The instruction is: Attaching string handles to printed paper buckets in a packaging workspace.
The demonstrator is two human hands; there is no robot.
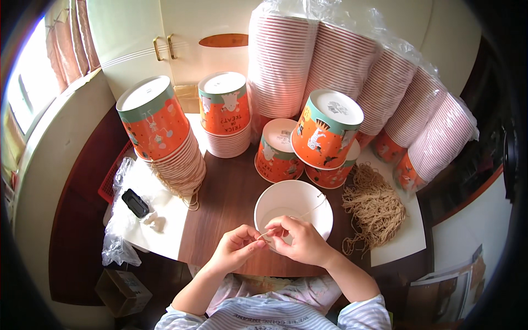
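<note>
A white-lined paper bucket (273,198) stands mouth up before me at the table's front. One end of a thin tan cord (314,209) is at the bucket's far right rim. Over the near rim, my left hand (241,247) pinches the cord between thumb and fingertips. Close beside it, my right hand (300,239) is also closed on the cord, its fingers partly covering the bucket's opening. A heap of loose tan cords (371,206) lies to the right. At the left, upside-down orange buckets (157,129) are stacked, with cords hanging round their rims.
Three orange buckets (325,132) stand upside down behind the open one, one atop two. Tall plastic-wrapped bucket stacks (335,60) line the back right. Another stack (225,113) stands back left. A black tray (135,203) and clear plastic (118,242) lie left; a cardboard box (124,291) sits below.
</note>
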